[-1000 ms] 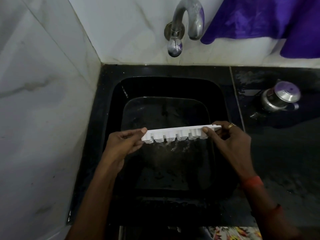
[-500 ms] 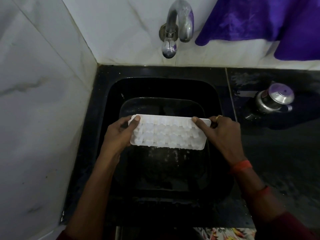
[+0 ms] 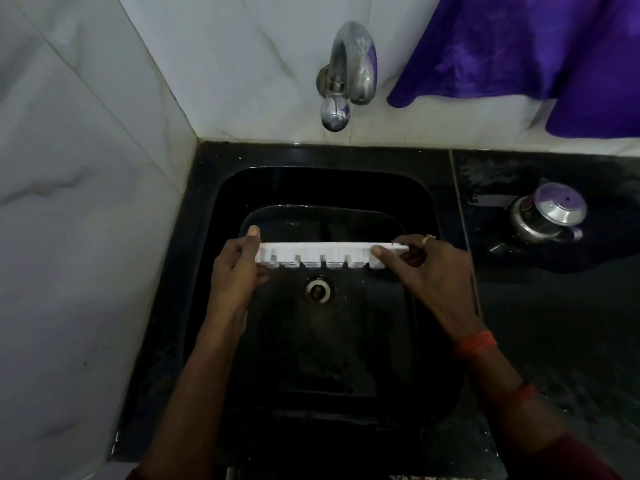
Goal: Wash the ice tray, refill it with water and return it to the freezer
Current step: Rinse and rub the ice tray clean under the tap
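Note:
A white plastic ice tray (image 3: 322, 255) hangs over the black sink (image 3: 221, 209), turned so I see its long side and the bottoms of its cells. My left hand (image 3: 235, 271) grips the tray's left end with the thumb on top. My right hand (image 3: 429, 268) pinches the right end, a ring on one finger. The chrome tap (image 3: 349, 71) sticks out of the wall above the sink; no water runs from it. The drain (image 3: 318, 289) shows below the tray.
White marble walls close the left side and back. A purple cloth (image 3: 519, 57) hangs at the upper right. A steel lidded pot (image 3: 547, 216) stands on the wet black counter (image 3: 554, 323) right of the sink.
The tray was edge-on, then tipped with its cell bottoms facing me half a second ago; now it is edge-on again. Both hands keep their hold on its ends.

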Demonstrator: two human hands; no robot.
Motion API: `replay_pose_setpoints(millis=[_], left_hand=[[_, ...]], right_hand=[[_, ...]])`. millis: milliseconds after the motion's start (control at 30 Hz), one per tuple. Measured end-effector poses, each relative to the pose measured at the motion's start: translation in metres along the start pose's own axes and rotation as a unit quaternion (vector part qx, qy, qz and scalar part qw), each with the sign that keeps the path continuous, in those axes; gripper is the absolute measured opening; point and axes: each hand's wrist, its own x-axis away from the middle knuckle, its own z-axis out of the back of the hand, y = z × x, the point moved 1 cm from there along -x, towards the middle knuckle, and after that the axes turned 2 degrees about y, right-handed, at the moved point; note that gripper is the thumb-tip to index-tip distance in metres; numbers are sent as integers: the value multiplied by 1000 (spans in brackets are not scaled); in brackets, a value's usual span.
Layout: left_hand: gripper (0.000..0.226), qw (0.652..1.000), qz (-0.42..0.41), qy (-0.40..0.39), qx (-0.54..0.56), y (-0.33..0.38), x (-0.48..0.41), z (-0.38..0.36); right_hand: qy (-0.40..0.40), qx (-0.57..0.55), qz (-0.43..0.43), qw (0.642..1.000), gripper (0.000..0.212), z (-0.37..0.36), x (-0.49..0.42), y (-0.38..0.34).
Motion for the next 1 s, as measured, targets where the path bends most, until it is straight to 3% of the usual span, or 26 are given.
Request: replay_pose_setpoints(millis=[200, 333, 433, 633, 900, 1000], left_hand=[[2, 984, -15, 78, 158, -1, 3, -18], [27, 974, 58, 84, 200, 5, -10, -26], [29, 970, 101, 79, 204, 7, -20, -28], [40, 971, 133, 64, 186, 7, -31, -24], [27, 977, 77, 82, 182, 21, -39, -22], [25, 978, 65, 82, 181, 25, -42, -19]], right_hand=[[-11, -224, -71, 972, 22, -14, 4, 6], [-24, -294, -93, 951, 23, -19, 3, 7], [-42, -329, -105, 938, 25, -22, -1, 10], [-86, -344, -102, 929, 28, -27, -14, 14], [-21, -239, -53, 969, 27, -23, -88, -25], [-77, -244, -67, 964, 32, -27, -129, -49]])
